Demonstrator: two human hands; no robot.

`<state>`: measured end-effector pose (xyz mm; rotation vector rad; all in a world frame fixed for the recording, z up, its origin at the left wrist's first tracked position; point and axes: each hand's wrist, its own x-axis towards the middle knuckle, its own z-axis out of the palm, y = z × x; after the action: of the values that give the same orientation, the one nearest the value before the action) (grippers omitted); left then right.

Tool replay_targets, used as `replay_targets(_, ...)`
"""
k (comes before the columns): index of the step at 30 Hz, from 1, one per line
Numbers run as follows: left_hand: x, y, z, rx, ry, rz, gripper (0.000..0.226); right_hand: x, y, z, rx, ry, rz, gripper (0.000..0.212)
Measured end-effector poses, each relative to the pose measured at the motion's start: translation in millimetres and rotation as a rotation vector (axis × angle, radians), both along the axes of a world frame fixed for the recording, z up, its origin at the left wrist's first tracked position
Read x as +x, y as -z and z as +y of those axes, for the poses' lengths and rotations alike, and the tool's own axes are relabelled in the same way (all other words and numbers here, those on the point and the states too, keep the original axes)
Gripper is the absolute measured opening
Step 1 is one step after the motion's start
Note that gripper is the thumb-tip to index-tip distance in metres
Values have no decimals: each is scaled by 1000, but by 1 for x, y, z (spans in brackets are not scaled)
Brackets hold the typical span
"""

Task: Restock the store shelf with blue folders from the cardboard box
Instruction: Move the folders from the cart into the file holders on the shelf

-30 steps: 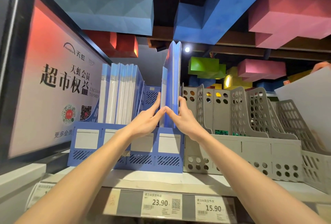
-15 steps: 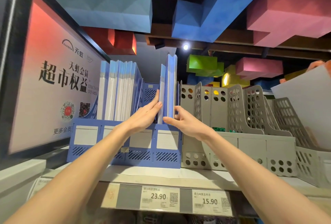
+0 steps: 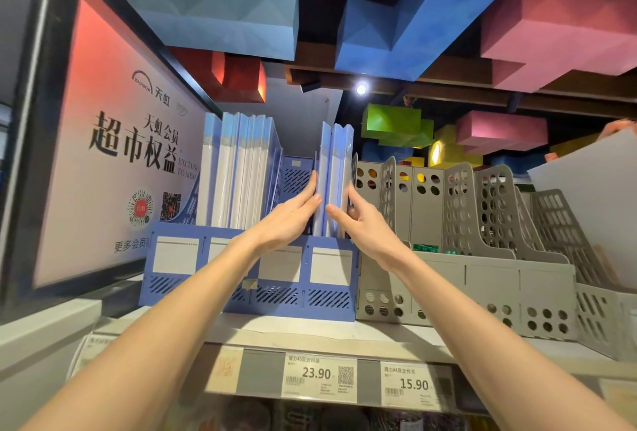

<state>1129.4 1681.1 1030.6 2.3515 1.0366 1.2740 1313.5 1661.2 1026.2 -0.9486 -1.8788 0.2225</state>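
A few upright blue folders [image 3: 336,161] stand in the right slot of a blue file rack [image 3: 179,292] on the shelf. My left hand [image 3: 293,217] presses flat with straight fingers against their left side. My right hand [image 3: 362,223] holds them from the right, thumb across the front edges and fingers curled on the far side. Several more blue folders [image 3: 241,168] fill the rack's left slots. The slot between the two groups holds nothing. The cardboard box is out of view.
Grey perforated file racks [image 3: 482,275] line the shelf to the right, with a white sheet [image 3: 593,206] leaning at the far right. A large red and white sign [image 3: 113,154] walls off the left. Price tags [image 3: 319,375] run along the shelf edge [image 3: 310,334].
The folder that stood high above the rack has slid down into the right slot, level with its neighbours. Both hands stayed at its sides and followed it down.
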Motion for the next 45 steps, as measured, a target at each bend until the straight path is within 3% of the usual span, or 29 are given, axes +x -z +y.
replay_targets(4,0,0,2,-8,-7,8,58,-10,-2,-4,-5,106,-103,82)
replay_targets(8,1,0,5,7,-20,25,57,-13,3,-1,-20,183,-124,83)
replay_targets(15,1,0,2,38,-64,82,55,-24,3,-11,-44,321,-62,74)
replay_targets(19,0,7,-11,74,-131,43,58,-28,4,-35,-21,406,-58,49)
replay_targets(23,-2,22,-38,128,-162,-58,56,-24,14,-63,-9,431,-61,55)
replay_targets(28,-6,35,-85,181,-198,-149,49,-18,25,-102,84,405,-48,39)
replay_targets(35,-9,75,-176,166,-275,-171,40,-17,70,-169,89,257,135,22)
replay_targets(45,-79,230,-363,26,-506,-393,25,-106,216,-301,-132,-173,178,13)
